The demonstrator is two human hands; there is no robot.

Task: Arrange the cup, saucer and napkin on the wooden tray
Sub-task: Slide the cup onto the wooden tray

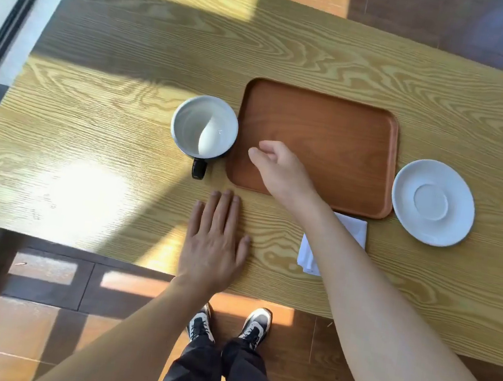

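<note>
A brown wooden tray [332,127] lies on the table with nothing on it. Just left of it stands a cup [204,125], white inside and dark outside, its handle pointing toward me. A white saucer [433,202] rests on the table right of the tray. A folded white napkin [351,232] lies below the tray's near edge, partly hidden by my right forearm. My right hand [280,168] hovers over the tray's near left corner, fingers loosely curled, holding nothing. My left hand [216,243] lies flat on the table, fingers spread.
The light wood-grain table [106,139] has its near edge close to my body. A window frame runs along the left side. Tiled floor and my shoes show below the table edge.
</note>
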